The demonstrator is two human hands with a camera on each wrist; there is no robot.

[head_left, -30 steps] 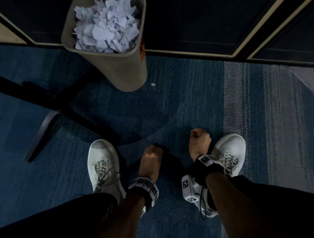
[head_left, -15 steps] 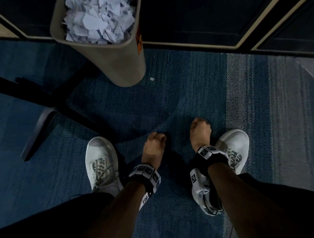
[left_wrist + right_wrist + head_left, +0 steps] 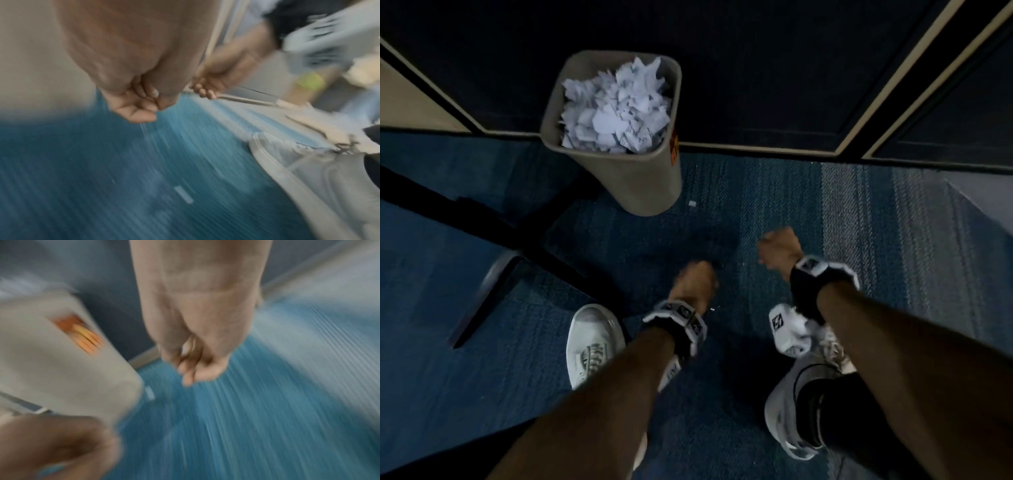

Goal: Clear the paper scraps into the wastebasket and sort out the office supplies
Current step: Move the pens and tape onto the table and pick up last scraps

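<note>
We are looking down at a beige wastebasket (image 3: pixel 643 178) standing upright on the blue carpet (image 3: pixel 774 205), its open mouth facing up and its walls tapering toward the base. It is backing onto a dark partition panel (image 3: pixel 756 85). Paper scraps (image 3: pixel 616 113) are filling it nearly to the rim, white torn pieces heaped every which way. An orange label (image 3: pixel 673 149) is showing on its right wall; in the right wrist view the same wastebasket (image 3: pixel 51 361) is appearing blurred at the left. One small paper scrap (image 3: pixel 692 203) is lying flat on the carpet just beside the base of the wastebasket, on its right; in the left wrist view it (image 3: pixel 183 194) is smeared by motion, so we cannot tell how its long axis lies.

We are holding our left hand (image 3: pixel 697 284) low over the carpet between the white shoes (image 3: pixel 592 339), fingers curled in toward the palm (image 3: pixel 141 104); it is too blurred to tell whether anything is pinched there. Our right hand (image 3: pixel 779 248) is hanging a little farther forward, nearer that scrap yet apart from it, fingers (image 3: pixel 188 378) bunched loosely together, and we cannot tell whether they are holding anything. A dark chair base (image 3: pixel 482 219) is spreading across the carpet at the left.
</note>
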